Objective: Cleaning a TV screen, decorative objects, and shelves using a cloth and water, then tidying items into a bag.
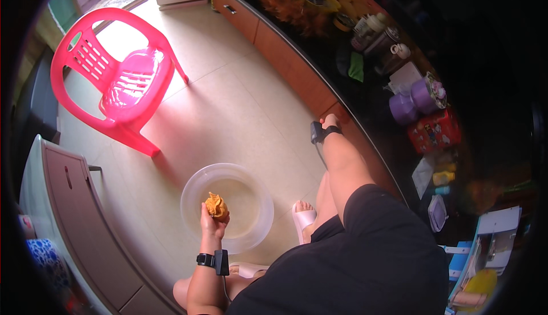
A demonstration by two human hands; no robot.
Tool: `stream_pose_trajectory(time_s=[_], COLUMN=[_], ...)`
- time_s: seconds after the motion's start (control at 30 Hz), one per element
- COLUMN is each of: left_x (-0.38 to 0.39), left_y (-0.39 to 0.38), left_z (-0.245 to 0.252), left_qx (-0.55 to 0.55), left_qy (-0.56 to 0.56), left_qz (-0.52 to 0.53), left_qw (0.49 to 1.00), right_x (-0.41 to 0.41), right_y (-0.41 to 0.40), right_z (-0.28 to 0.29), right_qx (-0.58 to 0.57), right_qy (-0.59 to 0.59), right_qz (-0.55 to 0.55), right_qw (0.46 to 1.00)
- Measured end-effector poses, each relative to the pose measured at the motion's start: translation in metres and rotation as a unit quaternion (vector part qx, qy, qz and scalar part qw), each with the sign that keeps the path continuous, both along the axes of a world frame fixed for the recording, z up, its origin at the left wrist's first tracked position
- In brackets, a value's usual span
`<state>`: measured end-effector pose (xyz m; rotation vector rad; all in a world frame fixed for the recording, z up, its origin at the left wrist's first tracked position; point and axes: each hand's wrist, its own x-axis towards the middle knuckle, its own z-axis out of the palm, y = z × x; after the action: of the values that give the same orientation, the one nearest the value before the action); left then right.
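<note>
My left hand (214,224) is closed around a crumpled orange-yellow cloth (216,207). Most of the cloth bulges out above my fingers. Behind and below it is a round translucent plastic basin (264,214) on the tiled floor, with what looks like cloudy water in it. My right hand (330,122) is at the wooden cabinet front (295,73), just under the counter's edge. Its fingers are mostly hidden, and whether it presses on the cabinet I cannot tell. Each wrist wears a black strap with a small cabled box.
A pink plastic armchair (128,83) stands ahead on the left. To the left is a drawer cabinet (85,203) with a blue-patterned container (47,259) on top. The dark counter (308,45) at right bears bottles, a purple container (417,98) and a red box (434,131).
</note>
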<state>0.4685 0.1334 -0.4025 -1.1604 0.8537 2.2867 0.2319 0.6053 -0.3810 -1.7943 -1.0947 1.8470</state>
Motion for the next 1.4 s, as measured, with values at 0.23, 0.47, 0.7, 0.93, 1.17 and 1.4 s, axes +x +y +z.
stream_pose_trajectory(time_s=[0.23, 0.47, 0.7, 0.93, 1.17, 1.4], left_x=[0.001, 0.045, 0.006, -0.030, -0.045, -0.038], left_y=[-0.006, -0.002, 0.039, 0.083, 0.134, 0.163], left_z=[-0.008, 0.108, 0.303, 0.434, 0.557, 0.557], left_qx=[-0.008, -0.186, -0.111, -0.117, -0.101, -0.227], left_qy=[0.048, 0.076, 0.140, 0.180, 0.189, 0.388], left_qz=[-0.026, -0.143, -0.335, -0.418, -0.459, -0.567], left_qw=[0.998, 0.969, 0.925, 0.883, 0.862, 0.690], right_x=[0.004, 0.057, 0.176, 0.217, 0.242, 0.330], right_y=[-0.013, -0.102, -0.195, -0.169, -0.098, -0.069], right_z=[-0.004, 0.069, 0.267, 0.394, 0.493, 0.556], right_qx=[-0.011, 0.227, -0.183, -0.212, -0.150, 0.020], right_qy=[-0.024, -0.033, 0.009, 0.073, 0.114, 0.169], right_qz=[0.009, 0.765, 0.877, 0.733, 0.700, 0.633], right_qw=[1.000, 0.602, 0.444, 0.642, 0.688, 0.755])
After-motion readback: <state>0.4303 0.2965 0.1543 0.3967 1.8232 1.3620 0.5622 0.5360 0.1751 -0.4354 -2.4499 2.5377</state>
